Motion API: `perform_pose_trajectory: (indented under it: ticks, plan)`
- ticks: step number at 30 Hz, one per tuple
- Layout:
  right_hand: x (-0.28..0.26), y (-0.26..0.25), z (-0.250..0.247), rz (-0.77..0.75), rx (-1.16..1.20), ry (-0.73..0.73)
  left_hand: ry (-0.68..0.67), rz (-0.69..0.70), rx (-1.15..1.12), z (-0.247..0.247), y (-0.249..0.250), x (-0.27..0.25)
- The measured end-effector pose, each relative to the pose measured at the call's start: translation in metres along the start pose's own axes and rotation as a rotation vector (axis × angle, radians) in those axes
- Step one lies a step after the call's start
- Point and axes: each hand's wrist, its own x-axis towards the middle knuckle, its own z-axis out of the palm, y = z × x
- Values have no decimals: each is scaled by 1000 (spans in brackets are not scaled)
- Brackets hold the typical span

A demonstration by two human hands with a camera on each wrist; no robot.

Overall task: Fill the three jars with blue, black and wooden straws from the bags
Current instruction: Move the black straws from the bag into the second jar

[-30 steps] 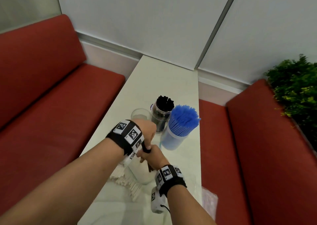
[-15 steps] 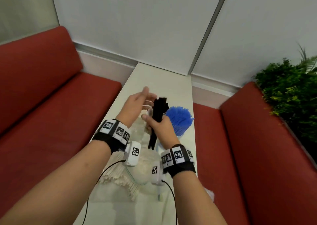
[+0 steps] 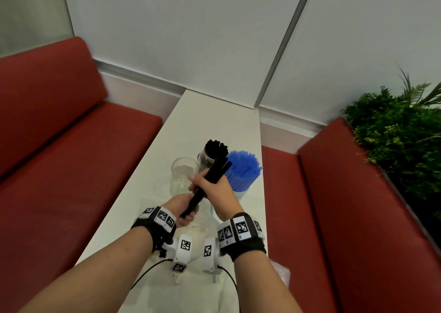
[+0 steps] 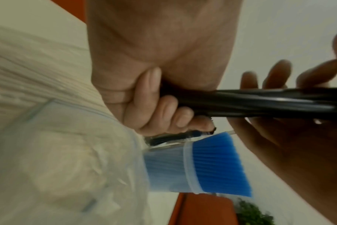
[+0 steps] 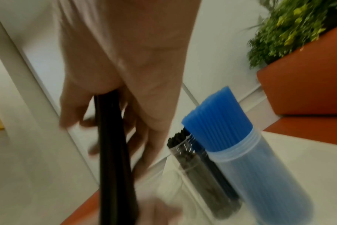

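A bundle of black straws (image 3: 210, 184) slants up toward the jars over the white table (image 3: 210, 117). My right hand (image 3: 212, 190) grips its middle, and my left hand (image 3: 187, 213) curls round its lower end, as the left wrist view shows with the left fingers (image 4: 160, 109) wrapped on the black bundle (image 4: 260, 103). Behind stand an empty clear jar (image 3: 183, 175), a jar of black straws (image 3: 211, 153) and a jar packed with blue straws (image 3: 243, 174). In the right wrist view the bundle (image 5: 113, 152) runs past the blue jar (image 5: 240, 159).
A clear zip bag (image 4: 67, 159) with pale wooden straws (image 4: 29, 65) lies on the table under my wrists. Red benches (image 3: 71, 181) flank the narrow table, and a green plant (image 3: 401, 136) stands behind the right one. A crumpled plastic bag (image 3: 284, 274) sits at the table's right edge.
My left hand has dropped from beside the jars and taken the bundle's lower end. The right hand has lowered and tilted the black straws toward the jars.
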Motion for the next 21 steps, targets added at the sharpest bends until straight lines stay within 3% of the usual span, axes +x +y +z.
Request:
perform_pose_trajectory:
  ticks: [5,11,16,21]
  plan:
    - [11,-16,-42,281,-130,-177,55,-47,94,-9,-12,11]
    - [55,-56,-63,188,-232,-115,185,93,51,2,-2,33]
    - [104,-98,-87,53,-208,98,149,114,641,-13,-12,49]
    - [136,-99,-97,87,-308,101,76,122,1223,-13,-29,58]
